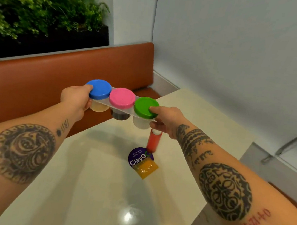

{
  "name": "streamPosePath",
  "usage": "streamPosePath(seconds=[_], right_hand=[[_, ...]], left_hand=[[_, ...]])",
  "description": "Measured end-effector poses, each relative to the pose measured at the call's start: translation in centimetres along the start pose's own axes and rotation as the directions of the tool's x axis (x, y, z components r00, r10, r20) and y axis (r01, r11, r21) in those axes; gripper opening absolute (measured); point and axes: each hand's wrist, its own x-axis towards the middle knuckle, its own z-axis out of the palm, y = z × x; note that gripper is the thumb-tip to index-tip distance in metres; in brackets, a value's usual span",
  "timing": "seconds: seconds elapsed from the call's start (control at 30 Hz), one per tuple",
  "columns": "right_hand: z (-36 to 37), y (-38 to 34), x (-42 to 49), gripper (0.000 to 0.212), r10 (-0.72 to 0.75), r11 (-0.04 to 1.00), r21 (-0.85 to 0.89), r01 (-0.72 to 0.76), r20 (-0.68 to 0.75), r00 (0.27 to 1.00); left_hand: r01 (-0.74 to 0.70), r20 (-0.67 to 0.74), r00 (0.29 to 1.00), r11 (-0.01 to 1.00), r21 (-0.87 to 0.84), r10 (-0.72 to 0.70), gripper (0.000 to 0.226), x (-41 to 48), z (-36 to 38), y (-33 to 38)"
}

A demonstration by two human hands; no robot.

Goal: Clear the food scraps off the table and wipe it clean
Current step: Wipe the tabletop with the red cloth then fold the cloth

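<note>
I hold the rack (121, 104) of 3 lidded jars above the table's (85, 170) far edge, long axis running left to right, lids up. The table is glossy cream; an orange bench (56, 68) and white walls surround it. My left hand (75, 99) pinches the blue-lid end, my right hand (165, 119) pinches the green-lid end, thumbs on top.

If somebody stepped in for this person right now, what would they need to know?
Left hand: grips the blue-lid end of a rack of three jars.
Right hand: grips the green-lid end. The rack is held up in the air over the table.
On the table: an orange bottle standing, a purple tag with an orange packet.
Done: nothing shows as finished.
Left: set the rack aside, clear the table, wipe it. No cloth in view.
</note>
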Motion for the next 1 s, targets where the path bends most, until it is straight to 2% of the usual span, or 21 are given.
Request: streamPosePath(seconds=[0.17,0.33,0.5,0.6,0.73,1.0], right_hand=[[-0.7,4.2,-2.1,0.04,0.089,0.996,0.023,-0.089,-0.002,0.996],[-1.3,9.2,-1.3,0.033,0.135,0.991,-0.003,-0.135,0.017,0.991],[-2.2,14.1,0.6,0.042,0.216,0.975,-0.047,-0.217,-0.025,0.976],[-3.0,16.5,1.4,0.04,0.259,0.963,-0.073,-0.261,-0.035,0.965],[-3.7,19.2,2.3,0.04,0.308,0.942,-0.13,-0.311,-0.041,0.951],[-3.8,21.1,2.8,0.051,0.361,0.913,-0.189,-0.362,-0.042,0.932]], left_hand=[[0.062,0.038,0.997,0.995,0.073,-0.065,0.011,0.0,0.8,-2.6],[0.143,0.033,0.988,0.98,0.138,-0.149,0.017,0.9,2.1,-7.2],[0.196,0.018,0.978,0.952,0.234,-0.205,0.013,1.1,4.2,-12.1],[0.179,0.046,0.978,0.932,0.314,-0.203,0.016,1.3,5.3,-15.0],[0.16,0.091,0.974,0.914,0.373,-0.207,0.038,1.4,6.4,-17.7],[0.109,0.14,0.972,0.887,0.449,-0.191,0.042,2.1,7.7,-20.0]])
